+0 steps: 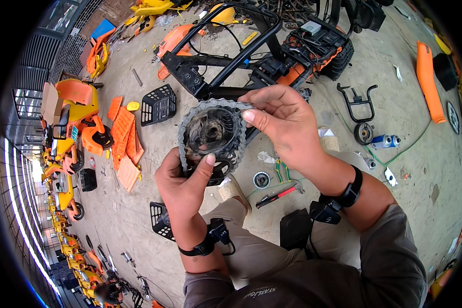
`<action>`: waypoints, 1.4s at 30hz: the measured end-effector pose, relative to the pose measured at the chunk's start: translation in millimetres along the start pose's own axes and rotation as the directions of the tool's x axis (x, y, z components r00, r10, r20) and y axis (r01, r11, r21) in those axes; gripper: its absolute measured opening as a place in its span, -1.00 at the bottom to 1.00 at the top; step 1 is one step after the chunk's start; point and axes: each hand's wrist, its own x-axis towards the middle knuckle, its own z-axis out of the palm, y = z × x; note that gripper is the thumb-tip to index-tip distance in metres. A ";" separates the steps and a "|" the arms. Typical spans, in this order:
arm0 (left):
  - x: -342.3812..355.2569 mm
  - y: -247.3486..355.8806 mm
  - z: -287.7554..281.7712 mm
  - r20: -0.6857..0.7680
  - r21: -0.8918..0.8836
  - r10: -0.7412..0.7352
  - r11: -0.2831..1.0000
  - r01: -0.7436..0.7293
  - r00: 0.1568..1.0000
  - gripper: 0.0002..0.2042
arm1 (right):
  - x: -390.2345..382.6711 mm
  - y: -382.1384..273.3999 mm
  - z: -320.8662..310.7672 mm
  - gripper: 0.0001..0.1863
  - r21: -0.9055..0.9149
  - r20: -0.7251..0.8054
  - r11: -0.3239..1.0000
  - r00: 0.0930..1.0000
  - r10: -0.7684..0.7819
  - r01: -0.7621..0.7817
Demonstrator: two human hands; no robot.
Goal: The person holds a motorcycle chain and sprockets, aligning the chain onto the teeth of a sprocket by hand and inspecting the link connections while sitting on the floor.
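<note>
A grey metal roller chain [182, 131] forms a rounded loop in front of me. My left hand [184, 179] is closed on its lower left side, thumb up against it. My right hand [280, 118] pinches the top right of the chain between thumb and fingers. Inside the loop shows a dark, greasy round part [213, 132] with a hub in its middle. Whether the chain touches that part I cannot tell. Just beyond my hands stands a black tubular vehicle frame [218, 77].
By my feet lie a red-handled hammer [280, 196], green-handled pliers [281, 171] and a small toothed ring [261, 179]. A black crate [159, 104] and orange panels [123, 133] are at left. Spray cans [382, 141], a small wheel [363, 133] and a black bracket [358, 102] are at right.
</note>
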 end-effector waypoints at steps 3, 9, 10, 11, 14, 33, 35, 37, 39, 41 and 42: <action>-0.3 0.1 0.6 -0.003 -0.008 0.005 1.000 -0.005 1.000 -0.81 | 0.3 -0.4 -1.0 -0.75 0.002 0.007 1.000 0.999 0.032 -0.032; -0.3 0.0 0.5 0.000 -0.014 -0.005 1.000 0.005 1.000 -0.81 | 0.8 -0.3 0.4 -0.75 0.019 0.009 0.999 0.999 0.044 -0.044; -0.2 0.2 1.1 -0.002 -0.012 -0.004 1.000 0.004 1.000 -0.81 | 0.6 0.4 0.5 -0.76 0.020 0.010 1.000 1.000 0.014 -0.014; 0.0 -0.5 1.2 -0.003 -0.012 -0.004 1.000 0.004 1.000 -0.81 | 0.5 1.3 0.5 -0.77 0.023 0.012 1.000 1.000 -0.015 0.015; -0.1 -2.1 1.4 -0.012 -0.013 0.006 1.000 -0.006 1.000 -0.82 | 1.2 3.2 -1.0 -0.76 0.018 0.024 0.999 0.999 -0.036 0.036; -2.9 1.0 -26.6 0.095 0.240 -0.089 0.969 0.064 0.991 -0.86 | 9.7 -11.6 -36.2 -0.41 -0.664 0.481 0.733 0.836 0.265 0.150; -3.6 0.3 -26.7 0.130 0.251 -0.086 0.967 0.051 0.988 -0.86 | 9.7 -16.2 -34.5 -0.37 -0.704 0.482 0.697 0.813 0.326 0.138; -4.3 -1.0 -26.6 0.124 0.253 -0.099 0.965 0.065 0.987 -0.86 | 8.1 -14.8 -33.9 -0.34 -0.740 0.481 0.659 0.790 0.381 0.133; -4.5 -0.7 -25.7 0.123 0.253 -0.104 0.965 0.071 0.987 -0.86 | 6.5 -12.5 -34.4 -0.26 -0.745 0.571 0.578 0.767 0.292 0.334; -4.9 -0.2 -25.7 0.129 0.298 -0.111 0.952 0.068 0.985 -0.86 | 6.5 -14.7 -32.5 -0.24 -0.765 0.555 0.577 0.746 0.368 0.285; -5.1 -0.3 -27.7 0.129 0.300 -0.112 0.951 0.069 0.985 -0.86 | 6.6 -15.7 -31.7 -0.22 -0.784 0.540 0.573 0.718 0.440 0.238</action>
